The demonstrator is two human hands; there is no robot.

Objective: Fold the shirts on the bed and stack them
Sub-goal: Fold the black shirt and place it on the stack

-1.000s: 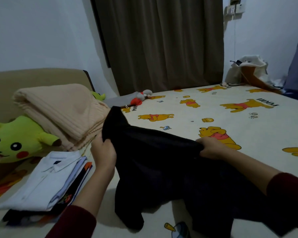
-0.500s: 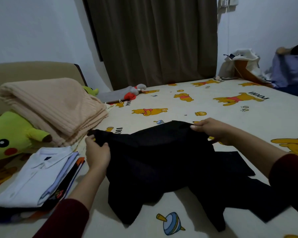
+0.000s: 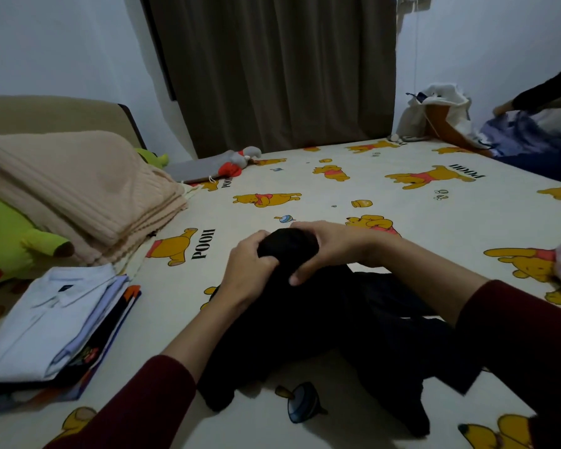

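Observation:
A black shirt (image 3: 337,322) lies crumpled on the cartoon-print bed sheet (image 3: 305,186) in front of me. Its top edge is bunched into a lump that both hands hold close together. My left hand (image 3: 250,270) grips the bunch from the left, and my right hand (image 3: 321,247) curls over it from the right. The rest of the shirt trails toward me across the bed. A stack of folded shirts (image 3: 49,322), a white collared one on top, sits at the lower left.
A folded beige blanket (image 3: 78,189) and a yellow-green plush toy (image 3: 10,241) lie at the left. A grey plush toy (image 3: 227,160) and a brown curtain are at the back. Another person's arm (image 3: 544,92) handles clothes at the far right.
My hands, earlier spread wide along the shirt's top edge, have come together at the middle, bunching the black fabric between them. The camera view has tilted down slightly.

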